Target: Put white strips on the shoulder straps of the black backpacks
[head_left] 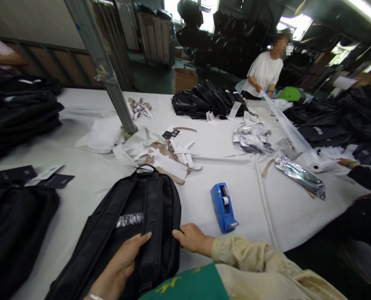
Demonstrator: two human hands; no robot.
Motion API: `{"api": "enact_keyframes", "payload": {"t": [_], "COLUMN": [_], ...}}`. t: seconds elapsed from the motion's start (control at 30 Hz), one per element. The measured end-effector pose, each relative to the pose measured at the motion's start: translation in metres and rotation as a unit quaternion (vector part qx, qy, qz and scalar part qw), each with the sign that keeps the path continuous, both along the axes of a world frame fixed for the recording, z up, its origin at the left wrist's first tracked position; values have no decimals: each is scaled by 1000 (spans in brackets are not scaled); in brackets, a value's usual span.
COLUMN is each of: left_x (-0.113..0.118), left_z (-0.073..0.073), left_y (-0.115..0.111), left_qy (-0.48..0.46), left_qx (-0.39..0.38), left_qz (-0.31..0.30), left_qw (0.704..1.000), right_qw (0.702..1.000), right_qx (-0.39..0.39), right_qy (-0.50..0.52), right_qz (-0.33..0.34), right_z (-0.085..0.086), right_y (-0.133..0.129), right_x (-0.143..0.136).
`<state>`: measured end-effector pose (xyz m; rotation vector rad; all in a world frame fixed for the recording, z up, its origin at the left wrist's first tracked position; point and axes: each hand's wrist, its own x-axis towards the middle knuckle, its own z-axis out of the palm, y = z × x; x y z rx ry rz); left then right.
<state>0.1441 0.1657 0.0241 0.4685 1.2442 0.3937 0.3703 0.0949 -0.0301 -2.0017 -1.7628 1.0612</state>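
Note:
A black backpack (129, 225) lies on the white-covered table in front of me, its shoulder straps facing up and its top loop pointing away. A shiny silver strip (129, 220) crosses the back panel between the straps. My left hand (121, 260) is closed on the right-hand shoulder strap (154, 208), thumb on top and fingers partly hidden underneath. At the bag's right side, my right hand (193, 238) pinches the edge, its thumb over the black fabric. Just beyond that hand stands a blue tape dispenser (221, 208) with a small roll in it.
Black bags are piled at left (13, 121) and at the back (207, 100). Paper scraps (173, 160) and dark tags (52, 180) lie about. A metal post (107, 71) rises from the table. Across it, a person (263, 73) handles clear plastic film (288, 125); another's sleeve (367, 179) shows right.

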Motion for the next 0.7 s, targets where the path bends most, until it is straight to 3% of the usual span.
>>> {"api": "enact_keyframes", "payload": {"t": [0.07, 0.2, 0.3, 0.37, 0.5, 0.7], "left_x": [-13, -25, -21, -18, -17, -21], "left_z": [-4, -12, -18, -21, -23, -24], "left_y": [1, -7, -13, -16, -17, -10], "left_qy": [20, 5, -13, -24, -32, -62], "left_qx": [-15, -31, -35, -38, -29, -62], "left_qz": [2, 3, 7, 7, 15, 1], "left_qw": [1000, 999, 999, 999, 999, 996], "right_qw": [998, 984, 982, 980, 975, 976], "right_qx": [20, 72, 64, 44, -5, -1], "right_qy": [-53, -159, -179, -193, -217, -213], "right_qz": [4, -36, -12, 10, 41, 43], "right_z": [6, 16, 10, -1, -21, -30], "right_y": [30, 128, 193, 218, 230, 214], "right_x": [15, 56, 66, 61, 49, 59]}}
